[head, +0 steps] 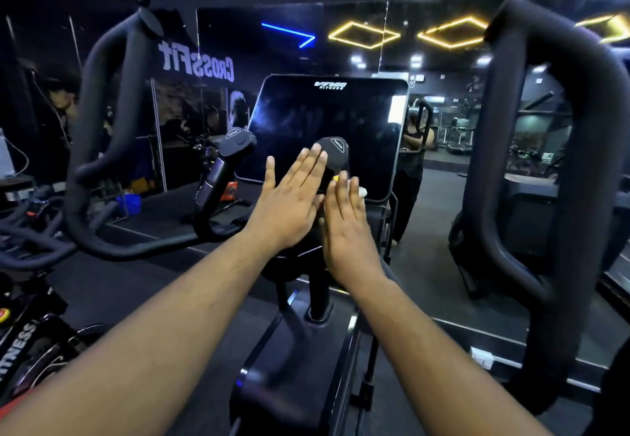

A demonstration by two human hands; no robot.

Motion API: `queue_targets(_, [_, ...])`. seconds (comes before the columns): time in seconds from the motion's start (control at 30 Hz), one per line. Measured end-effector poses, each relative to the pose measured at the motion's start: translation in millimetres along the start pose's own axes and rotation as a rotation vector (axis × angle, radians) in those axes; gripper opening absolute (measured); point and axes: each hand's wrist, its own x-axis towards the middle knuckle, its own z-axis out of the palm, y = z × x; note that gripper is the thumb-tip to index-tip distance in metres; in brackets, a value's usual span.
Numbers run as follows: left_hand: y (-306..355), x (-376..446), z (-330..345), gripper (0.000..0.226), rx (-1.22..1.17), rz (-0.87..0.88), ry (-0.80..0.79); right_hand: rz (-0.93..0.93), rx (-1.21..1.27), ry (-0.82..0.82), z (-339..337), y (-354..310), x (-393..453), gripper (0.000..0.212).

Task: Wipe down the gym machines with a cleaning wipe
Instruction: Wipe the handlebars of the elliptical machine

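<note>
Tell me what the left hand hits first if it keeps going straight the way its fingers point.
Probably the rounded black grip end: the left hand has straight fingers whose tips already overlap it. The dark console screen lies beyond; depth is unclear.

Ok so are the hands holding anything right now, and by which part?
Neither hand grips anything. The left hand is flat and bare. The right hand, fingers straight, presses a white wipe, mostly hidden beneath them, against the grip handle.

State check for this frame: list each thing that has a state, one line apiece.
Left hand: open, fingers straight, fingertips at the inner grip.
Right hand: open, fingers straight, pressing the wipe.
Wipe: mostly hidden behind the right hand, white edge showing.
Console screen: dark, off, smudged.
Inner grip: upright, between both hands.
</note>
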Motion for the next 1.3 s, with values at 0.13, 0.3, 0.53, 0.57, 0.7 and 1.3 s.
queue_targets(0.13, [-19.5,-5.0,1.7,0.068,0.010,-0.083,-0.003,-0.028,-0.294,-0.127,-17.3,-3.4,57.0,0.084])
queue_targets(0.3, [-31.5,-14.0,-1.8,0.066,0.012,-0.125,-0.027,-0.042,-0.360,-0.139,-21.2,-7.7,85.6,0.076])
queue_targets(0.53, [-56.6,-39.7,-7.5,0.068,0.113,-0.165,-0.083,-0.167,-0.303,-0.101,-7.0,-15.1,19.8,0.066])
queue_targets(0.57, [-61.1,-41.9,-8.1,0.068,0.112,-0.174,-0.073,-0.165,-0.272,-0.057,-1.5,-18.3,18.5,0.067])
queue_targets(0.7, [-81.6,-54.2,-11.7,0.071,0.055,-0.263,0.034,-0.172,-0.012,0.100,11.5,-43.9,42.1,0.065])
queue_targets(1.3, [-138.2,-68.7,3.8,0.082,-0.117,-0.391,-0.126,-0.430,-0.356,0.013,94.3,-76.7,150.7,0.044])
